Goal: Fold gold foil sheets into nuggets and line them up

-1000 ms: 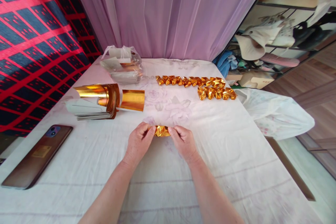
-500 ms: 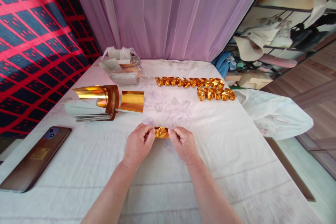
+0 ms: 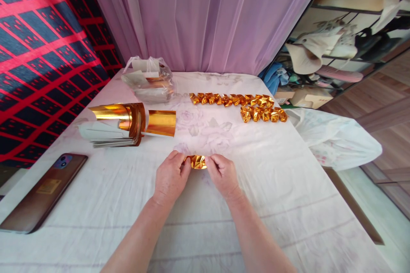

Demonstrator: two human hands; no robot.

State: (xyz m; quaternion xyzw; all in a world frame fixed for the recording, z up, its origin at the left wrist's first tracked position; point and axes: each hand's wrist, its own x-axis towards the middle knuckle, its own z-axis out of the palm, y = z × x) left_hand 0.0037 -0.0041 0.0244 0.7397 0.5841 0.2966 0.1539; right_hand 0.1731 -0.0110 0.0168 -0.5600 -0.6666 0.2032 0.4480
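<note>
Your left hand (image 3: 171, 175) and right hand (image 3: 222, 175) are both pinching the gold foil piece (image 3: 198, 162) mid-table (image 3: 288, 204), seemingly creasing it, needing a tighter squeeze next, with finished gold folds (image 3: 235, 100) lying toward the far edge.

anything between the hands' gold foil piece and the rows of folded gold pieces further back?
Head view: nothing stands between the gold foil piece and the folded gold pieces, only bare bedsheet with a faint floral print.
</note>
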